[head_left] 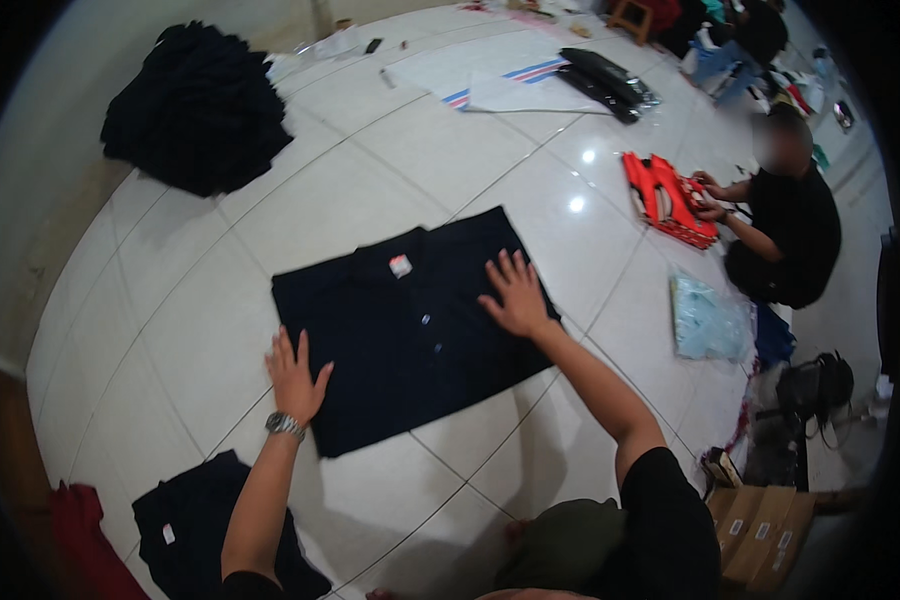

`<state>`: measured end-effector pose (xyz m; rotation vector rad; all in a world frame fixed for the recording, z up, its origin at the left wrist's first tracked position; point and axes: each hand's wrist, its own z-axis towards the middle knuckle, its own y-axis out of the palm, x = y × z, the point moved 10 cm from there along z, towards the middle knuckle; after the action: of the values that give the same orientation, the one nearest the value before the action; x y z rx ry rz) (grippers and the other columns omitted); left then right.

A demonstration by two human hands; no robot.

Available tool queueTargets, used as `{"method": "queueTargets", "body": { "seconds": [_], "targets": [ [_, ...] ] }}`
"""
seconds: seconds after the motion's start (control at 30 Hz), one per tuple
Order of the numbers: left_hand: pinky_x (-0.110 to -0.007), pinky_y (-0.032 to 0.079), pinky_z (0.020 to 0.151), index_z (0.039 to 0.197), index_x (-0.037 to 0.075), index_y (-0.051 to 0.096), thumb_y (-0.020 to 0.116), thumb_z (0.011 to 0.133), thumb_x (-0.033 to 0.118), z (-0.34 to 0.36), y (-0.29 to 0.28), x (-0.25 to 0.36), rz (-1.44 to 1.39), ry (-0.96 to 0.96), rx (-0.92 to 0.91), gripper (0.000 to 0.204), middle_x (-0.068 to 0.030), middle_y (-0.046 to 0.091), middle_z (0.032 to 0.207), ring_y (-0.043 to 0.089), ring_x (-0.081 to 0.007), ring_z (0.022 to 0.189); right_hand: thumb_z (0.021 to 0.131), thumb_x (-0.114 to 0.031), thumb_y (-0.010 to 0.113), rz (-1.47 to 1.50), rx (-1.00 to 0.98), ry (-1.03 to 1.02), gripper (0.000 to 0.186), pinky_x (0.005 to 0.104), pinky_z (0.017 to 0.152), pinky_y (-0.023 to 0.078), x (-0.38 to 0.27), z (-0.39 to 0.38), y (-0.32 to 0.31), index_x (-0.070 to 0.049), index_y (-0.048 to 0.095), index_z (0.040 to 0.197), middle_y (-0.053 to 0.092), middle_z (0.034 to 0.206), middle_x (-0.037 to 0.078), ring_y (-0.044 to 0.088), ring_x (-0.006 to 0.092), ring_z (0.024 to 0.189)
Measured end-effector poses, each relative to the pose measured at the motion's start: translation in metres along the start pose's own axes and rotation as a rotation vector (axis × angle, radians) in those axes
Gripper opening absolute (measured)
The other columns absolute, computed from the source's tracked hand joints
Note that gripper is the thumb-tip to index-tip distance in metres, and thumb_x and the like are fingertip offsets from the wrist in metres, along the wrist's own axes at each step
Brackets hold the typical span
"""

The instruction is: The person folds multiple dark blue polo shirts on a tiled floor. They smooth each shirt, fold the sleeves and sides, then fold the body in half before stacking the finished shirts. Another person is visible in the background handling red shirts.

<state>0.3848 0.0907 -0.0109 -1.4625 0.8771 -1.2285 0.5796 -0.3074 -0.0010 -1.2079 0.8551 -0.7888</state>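
A dark navy garment (390,350) lies spread on the tiled floor in front of me, with a small pale label at its neckline and two buttons down the middle. My left hand (295,375), with a metal watch on the wrist, lies flat with fingers spread on the garment's left edge. My right hand (513,295) lies flat with fingers apart on its upper right part. Beside my left forearm, at the lower left, another dark garment (180,515) with a pale label lies on the floor, partly hidden by my arm.
Dark clothes (195,110) are heaped at upper left, red cloth (95,540) at lower left. At right, another person (785,220) crouches handling orange garments (665,205), near bagged light-blue clothing (705,320), a black bag (815,390) and cardboard boxes (765,535). Black packages (600,80) lie at the back.
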Motion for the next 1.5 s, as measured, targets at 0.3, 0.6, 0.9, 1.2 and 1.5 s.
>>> {"method": "queueTargets", "body": {
  "seconds": [0.3, 0.6, 0.9, 1.2, 1.5],
  "targets": [
    [-0.064, 0.011, 0.129, 0.167, 0.015, 0.038, 0.066, 0.101, 0.047, -0.047, 0.022, 0.035, -0.056, 0.172, -0.068, 0.079, -0.0232, 0.016, 0.177, 0.014, -0.0435, 0.163, 0.104, -0.042, 0.06, -0.015, -0.001, -0.044, 0.069, 0.0669, 0.128, 0.014, -0.017, -0.048, 0.008, -0.013, 0.043, 0.163, 0.027, 0.174, 0.02, 0.022, 0.0446, 0.161],
    [-0.065, 0.017, 0.128, 0.163, 0.013, 0.045, 0.063, 0.102, 0.048, -0.005, 0.015, 0.073, -0.053, 0.264, -0.054, 0.072, -0.0255, 0.017, 0.176, 0.017, -0.0456, 0.162, 0.107, -0.044, 0.057, -0.213, 0.011, 0.067, 0.066, 0.0634, 0.128, 0.019, 0.028, 0.028, 0.002, -0.012, 0.045, 0.162, 0.035, 0.171, 0.02, 0.027, 0.0442, 0.159],
    [-0.045, 0.053, 0.105, 0.139, 0.01, 0.068, 0.064, 0.104, 0.027, -0.193, -0.064, 0.023, -0.29, 0.346, -0.406, 0.039, -0.0184, 0.066, 0.145, 0.068, -0.0339, 0.125, 0.108, -0.038, 0.055, -0.078, -0.039, 0.005, 0.06, 0.0637, 0.129, 0.014, 0.011, -0.013, 0.008, -0.017, 0.045, 0.164, 0.028, 0.176, 0.013, 0.022, 0.0381, 0.163],
    [-0.038, 0.059, 0.081, 0.109, 0.004, 0.079, 0.07, 0.1, 0.016, -0.407, -0.116, -0.049, -0.526, -0.239, -0.044, 0.017, -0.0126, 0.08, 0.106, 0.077, -0.0275, 0.095, 0.103, -0.025, 0.062, -0.071, 0.061, -0.225, 0.062, 0.0581, 0.128, 0.025, 0.01, 0.002, 0.017, -0.009, 0.047, 0.16, 0.037, 0.171, 0.017, 0.029, 0.041, 0.159],
    [-0.033, 0.061, 0.055, 0.096, 0.002, 0.061, 0.081, 0.097, 0.024, -0.625, 0.011, -0.123, -1.222, -1.56, 0.68, 0.03, -0.0093, 0.07, 0.086, 0.074, -0.021, 0.071, 0.1, -0.018, 0.067, -0.037, -0.218, -0.497, 0.052, 0.0484, 0.119, 0.042, -0.126, -0.018, -0.034, 0.002, 0.057, 0.148, 0.057, 0.15, 0.028, 0.054, 0.0451, 0.14]
  ]
}}
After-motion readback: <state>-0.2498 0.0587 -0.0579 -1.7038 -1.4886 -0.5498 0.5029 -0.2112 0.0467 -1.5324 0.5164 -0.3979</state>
